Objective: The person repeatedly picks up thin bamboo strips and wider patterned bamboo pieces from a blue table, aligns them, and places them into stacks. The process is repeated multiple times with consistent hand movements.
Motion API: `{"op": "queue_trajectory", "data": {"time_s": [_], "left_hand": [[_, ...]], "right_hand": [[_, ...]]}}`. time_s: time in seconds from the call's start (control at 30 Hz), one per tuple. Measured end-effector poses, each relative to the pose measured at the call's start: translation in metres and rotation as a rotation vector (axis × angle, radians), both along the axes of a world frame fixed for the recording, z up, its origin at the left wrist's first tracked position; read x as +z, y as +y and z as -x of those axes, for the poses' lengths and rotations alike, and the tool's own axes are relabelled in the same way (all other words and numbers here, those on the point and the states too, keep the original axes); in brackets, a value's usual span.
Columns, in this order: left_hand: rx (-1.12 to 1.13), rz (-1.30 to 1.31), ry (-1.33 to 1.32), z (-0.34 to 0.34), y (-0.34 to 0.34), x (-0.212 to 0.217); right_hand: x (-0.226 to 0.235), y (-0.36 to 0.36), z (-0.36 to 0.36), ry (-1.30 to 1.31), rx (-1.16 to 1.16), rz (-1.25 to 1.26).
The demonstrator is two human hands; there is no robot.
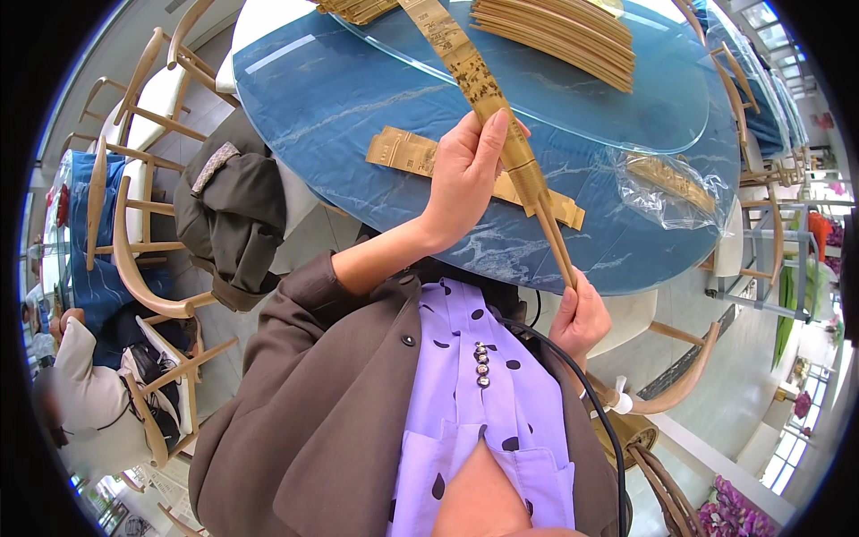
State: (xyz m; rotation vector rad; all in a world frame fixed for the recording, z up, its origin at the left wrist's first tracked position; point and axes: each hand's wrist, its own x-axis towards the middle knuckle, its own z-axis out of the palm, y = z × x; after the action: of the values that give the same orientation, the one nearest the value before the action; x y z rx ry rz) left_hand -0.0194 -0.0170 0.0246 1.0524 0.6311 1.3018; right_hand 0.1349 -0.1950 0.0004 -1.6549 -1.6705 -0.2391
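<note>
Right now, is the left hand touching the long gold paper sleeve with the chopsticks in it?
Touching. The head view shows the left hand with fingers wrapped around the gold paper sleeve.

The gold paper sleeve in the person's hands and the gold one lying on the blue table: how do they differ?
The held gold paper sleeve is lifted, slanting, gripped by the left hand, with wooden chopsticks sticking out toward the right hand. The lying gold sleeve rests flat on the blue marbled table, untouched, nothing visibly protruding. Both are long, narrow, patterned gold.

Blue table (331,98) with gold sleeves (407,150)
</note>
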Motion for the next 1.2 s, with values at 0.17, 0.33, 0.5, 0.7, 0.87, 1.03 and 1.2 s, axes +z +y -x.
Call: {"op": "queue_trajectory", "data": {"time_s": [0.17,0.33,0.5,0.7,0.87,1.03,1.2], "left_hand": [[0.016,0.087,-0.141,-0.005,-0.001,-0.006],[-0.087,0.106,-0.139,-0.004,-0.005,-0.010],[-0.023,0.088,-0.119,0.010,0.012,-0.001],[0.072,0.087,-0.087,-0.001,-0.002,-0.008],[0.075,0.140,-0.090,-0.004,-0.003,-0.012],[0.101,0.080,-0.099,0.011,0.013,-0.011],[0.108,0.091,-0.128,0.005,0.008,-0.011]], "right_hand": [[0.000,0.010,0.001,0.039,0.029,-0.018],[0.011,0.030,0.001,0.032,0.049,-0.007],[0.012,0.034,-0.003,0.057,0.076,-0.021],[0.014,0.035,0.015,0.048,0.042,-0.014],[0.017,0.041,0.026,0.218,0.057,0.060],[0.016,0.030,0.012,0.227,0.111,-0.025],[0.005,0.030,0.013,0.336,0.146,-0.075]]}}
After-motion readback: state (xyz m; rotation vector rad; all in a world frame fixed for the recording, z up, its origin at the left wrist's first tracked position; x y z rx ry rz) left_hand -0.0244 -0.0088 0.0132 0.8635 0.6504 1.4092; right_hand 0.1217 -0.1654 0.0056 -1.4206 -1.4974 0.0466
